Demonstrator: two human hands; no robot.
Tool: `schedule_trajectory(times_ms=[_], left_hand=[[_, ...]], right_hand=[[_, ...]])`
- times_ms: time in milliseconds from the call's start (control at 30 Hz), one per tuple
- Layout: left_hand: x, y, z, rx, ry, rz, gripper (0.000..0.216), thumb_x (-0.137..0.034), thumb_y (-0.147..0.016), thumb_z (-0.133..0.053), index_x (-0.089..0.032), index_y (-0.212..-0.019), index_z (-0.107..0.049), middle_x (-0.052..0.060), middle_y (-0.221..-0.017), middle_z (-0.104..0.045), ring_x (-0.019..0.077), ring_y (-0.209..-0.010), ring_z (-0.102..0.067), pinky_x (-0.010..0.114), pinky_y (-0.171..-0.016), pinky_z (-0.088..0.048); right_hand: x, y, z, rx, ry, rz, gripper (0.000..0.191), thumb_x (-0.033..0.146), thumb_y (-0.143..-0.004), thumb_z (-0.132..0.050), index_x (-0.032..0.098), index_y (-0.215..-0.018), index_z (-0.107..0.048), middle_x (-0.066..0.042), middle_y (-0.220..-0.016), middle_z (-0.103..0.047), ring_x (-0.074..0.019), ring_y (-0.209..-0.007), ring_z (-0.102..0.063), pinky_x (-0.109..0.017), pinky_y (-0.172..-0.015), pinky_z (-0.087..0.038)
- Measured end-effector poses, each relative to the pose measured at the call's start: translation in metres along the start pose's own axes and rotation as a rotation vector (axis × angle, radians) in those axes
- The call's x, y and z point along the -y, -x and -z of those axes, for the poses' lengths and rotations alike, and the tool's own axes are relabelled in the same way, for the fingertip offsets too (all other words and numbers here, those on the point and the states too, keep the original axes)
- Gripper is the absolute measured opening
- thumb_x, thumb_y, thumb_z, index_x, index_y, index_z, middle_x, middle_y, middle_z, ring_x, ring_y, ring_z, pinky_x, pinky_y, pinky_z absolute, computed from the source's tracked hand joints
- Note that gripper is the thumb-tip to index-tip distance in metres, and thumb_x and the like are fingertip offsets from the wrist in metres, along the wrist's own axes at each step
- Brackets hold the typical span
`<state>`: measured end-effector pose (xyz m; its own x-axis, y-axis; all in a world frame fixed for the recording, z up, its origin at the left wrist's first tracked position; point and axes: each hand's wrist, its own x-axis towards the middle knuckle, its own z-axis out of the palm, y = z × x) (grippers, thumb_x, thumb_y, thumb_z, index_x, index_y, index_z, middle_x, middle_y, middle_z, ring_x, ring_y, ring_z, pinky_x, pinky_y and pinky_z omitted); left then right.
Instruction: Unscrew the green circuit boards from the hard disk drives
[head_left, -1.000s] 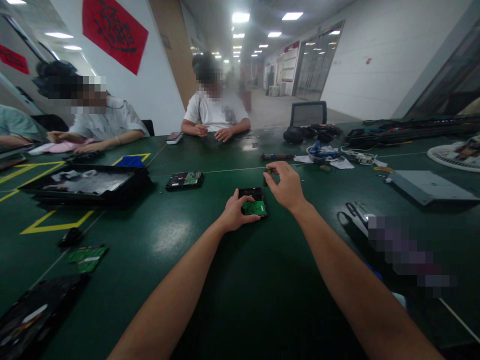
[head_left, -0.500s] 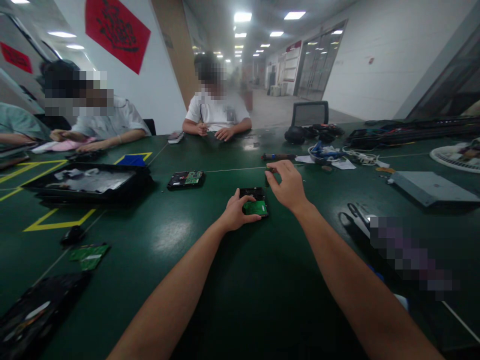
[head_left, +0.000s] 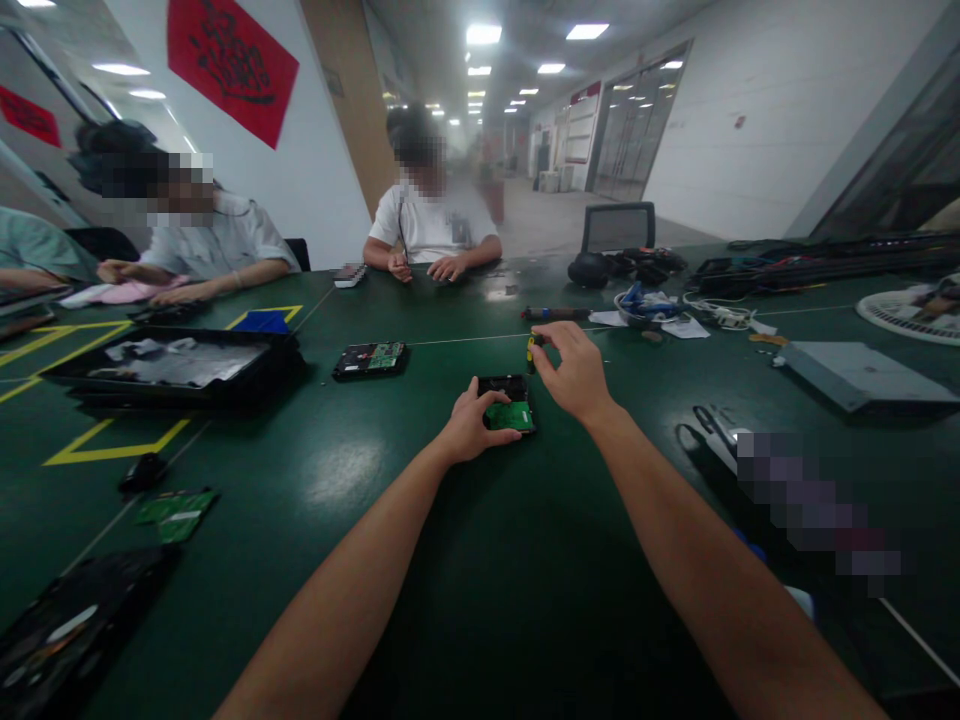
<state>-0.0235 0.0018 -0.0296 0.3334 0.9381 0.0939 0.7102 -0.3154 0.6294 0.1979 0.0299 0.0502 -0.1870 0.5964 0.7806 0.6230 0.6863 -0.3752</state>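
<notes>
My left hand (head_left: 475,422) grips a hard drive (head_left: 510,412) by its sides, flat on the green table (head_left: 360,560). The drive's upper face shows a green circuit board at the near end and a black part at the far end. My right hand (head_left: 574,366) pinches a small yellow-and-black screwdriver (head_left: 532,352) between thumb and fingers. It stands nearly upright by the drive's far right corner; whether its tip touches the drive I cannot tell. A second hard drive (head_left: 369,360) lies apart to the left.
A black tray (head_left: 180,360) sits at left, above loose green circuit boards (head_left: 178,512) and a dark device (head_left: 75,620). At right are a grey metal box (head_left: 862,376), a bundle of cables (head_left: 645,305) and a white round grille (head_left: 911,318). Co-workers sit across the table.
The screwdriver in my right hand has turned, so its yellow side now shows. My left hand and the drive stay in place.
</notes>
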Motion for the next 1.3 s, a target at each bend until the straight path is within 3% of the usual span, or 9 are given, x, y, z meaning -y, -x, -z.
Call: schedule_trajectory(times_ms=[200,433,600,1000,1300], left_hand=[[-0.0008,0.0008,0.0006,-0.006,0.001,-0.003,0.072,-0.060,-0.073,-0.085,-0.028,-0.133,-0.062,0.017,-0.171,-0.019,0.0444,-0.157,-0.016,0.060,-0.121,-0.026],[-0.0040,0.0015,0.0007,-0.021,-0.005,-0.023,0.070,-0.057,-0.073,-0.086,-0.027,-0.132,-0.063,0.017,-0.171,-0.021,0.0430,-0.158,-0.015,0.058,-0.122,-0.027],[-0.0046,0.0022,0.0009,-0.023,0.000,-0.016,0.070,-0.056,-0.073,-0.087,-0.027,-0.132,-0.063,0.017,-0.171,-0.021,0.0436,-0.158,-0.016,0.057,-0.122,-0.027],[-0.0020,0.0017,0.0007,-0.015,-0.021,-0.024,0.072,-0.058,-0.074,-0.085,-0.027,-0.134,-0.062,0.018,-0.170,-0.022,0.0437,-0.157,-0.016,0.056,-0.121,-0.028],[0.0004,0.0005,-0.0011,-0.017,-0.003,-0.018,0.072,-0.057,-0.073,-0.086,-0.027,-0.133,-0.062,0.017,-0.171,-0.020,0.0434,-0.158,-0.016,0.058,-0.122,-0.026]], right_hand=[[-0.0036,-0.0003,-0.0010,-0.016,-0.010,-0.041,0.018,0.029,-0.094,-0.064,0.022,-0.111,-0.063,-0.010,-0.106,-0.070,-0.0261,-0.092,-0.068,-0.044,-0.087,-0.056],[0.0020,0.0002,0.0004,-0.007,0.020,-0.013,0.021,0.025,-0.095,-0.059,0.021,-0.115,-0.065,-0.011,-0.114,-0.070,-0.0266,-0.103,-0.067,-0.045,-0.096,-0.054],[-0.0027,0.0008,-0.0018,0.001,-0.015,-0.105,0.022,0.026,-0.094,-0.061,0.022,-0.115,-0.061,-0.010,-0.112,-0.071,-0.0255,-0.096,-0.068,-0.043,-0.090,-0.057],[0.0039,0.0006,0.0012,0.016,-0.018,-0.031,0.022,0.022,-0.095,-0.057,0.022,-0.116,-0.064,-0.011,-0.119,-0.066,-0.0263,-0.109,-0.064,-0.042,-0.092,-0.057],[0.0018,0.0001,0.0017,0.021,0.018,-0.039,0.018,0.028,-0.095,-0.061,0.023,-0.112,-0.064,-0.010,-0.116,-0.068,-0.0272,-0.107,-0.066,-0.044,-0.094,-0.055]])
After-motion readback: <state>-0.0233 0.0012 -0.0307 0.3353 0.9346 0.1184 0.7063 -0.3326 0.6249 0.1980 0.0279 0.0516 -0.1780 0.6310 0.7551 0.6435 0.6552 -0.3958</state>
